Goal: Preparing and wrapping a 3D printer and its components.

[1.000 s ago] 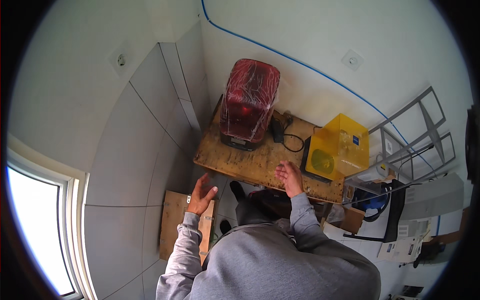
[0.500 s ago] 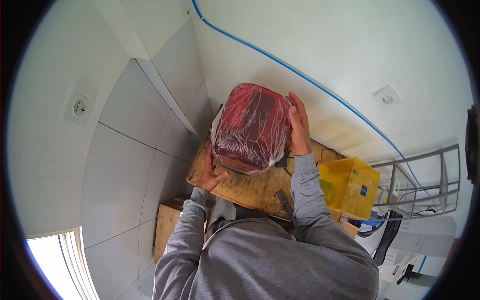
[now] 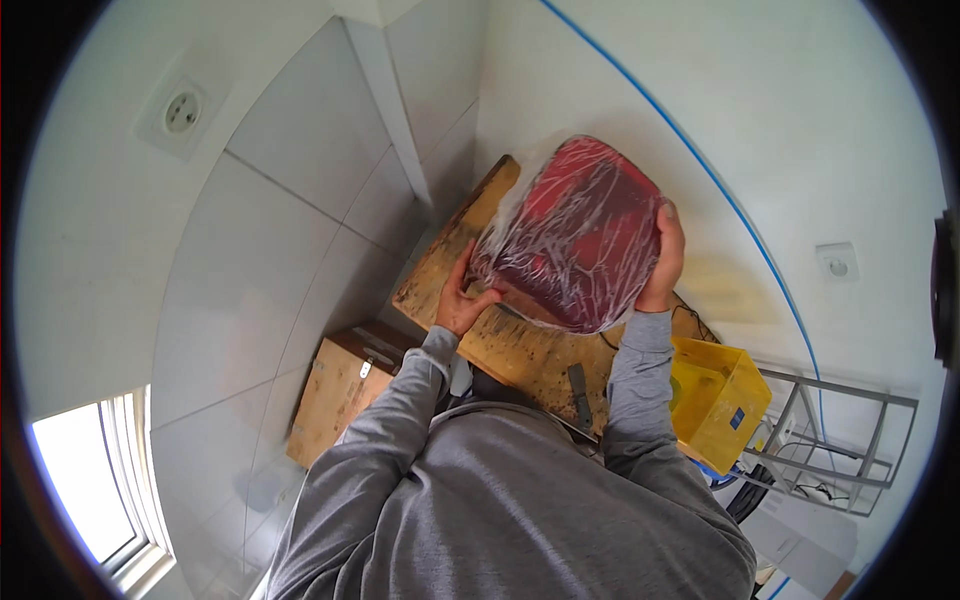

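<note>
To your left are a window, a wall socket and a wooden box. Your left hand, thumb spread from its fingers, grips the near left edge of the plastic-wrapped red appliance over the worn table. A dark flat tool lies nearer you. Your right hand curls round the appliance's right side; the yellow container crowds that sleeve, a metal rack beyond.

Left grip and right grip hold a film-wrapped red case between them; right of both, a yellow box.
</note>
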Demonstrator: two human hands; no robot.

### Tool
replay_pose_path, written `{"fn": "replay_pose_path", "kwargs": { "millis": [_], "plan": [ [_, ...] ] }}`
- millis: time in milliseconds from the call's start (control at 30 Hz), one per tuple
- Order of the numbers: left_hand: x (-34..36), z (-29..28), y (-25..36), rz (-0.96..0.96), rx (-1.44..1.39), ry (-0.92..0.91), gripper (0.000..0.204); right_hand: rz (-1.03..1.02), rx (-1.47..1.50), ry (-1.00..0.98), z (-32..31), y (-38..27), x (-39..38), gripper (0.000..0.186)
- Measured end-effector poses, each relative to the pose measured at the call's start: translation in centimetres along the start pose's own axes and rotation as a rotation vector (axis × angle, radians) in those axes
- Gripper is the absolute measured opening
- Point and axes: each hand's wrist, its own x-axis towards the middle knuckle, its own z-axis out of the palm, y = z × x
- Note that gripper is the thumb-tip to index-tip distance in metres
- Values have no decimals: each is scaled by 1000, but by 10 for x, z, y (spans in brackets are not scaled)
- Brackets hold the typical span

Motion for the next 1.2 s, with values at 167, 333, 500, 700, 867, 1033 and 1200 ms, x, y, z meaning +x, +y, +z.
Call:
{"fn": "replay_pose_path", "kwargs": {
  "millis": [167,333,500,700,867,1033,1200],
  "plan": [
    [2,-3,4,54,-7,-3,121,-12,-37,44,6,-4,0,39],
    [-1,-1,1,-2,-102,-5,118,-90,-117,39,22,-12,4,37],
    [1,-2,0,-37,-123,-18,117,-85,-165,32,31,-17,6,33],
    [1,-4,1,-25,-53,-7,120,-81,-125,49,17,-8,3,35],
    [2,-1,12,5,-23,-24,121,-94,-108,57,1,-3,2,36],
    [3,-3,10,5,14,-34,123,-80,-122,18,-3,-2,-2,39],
    [0,-2,9,1,13,-22,122,-47,19,56,-5,3,-7,44]
  ]
}}
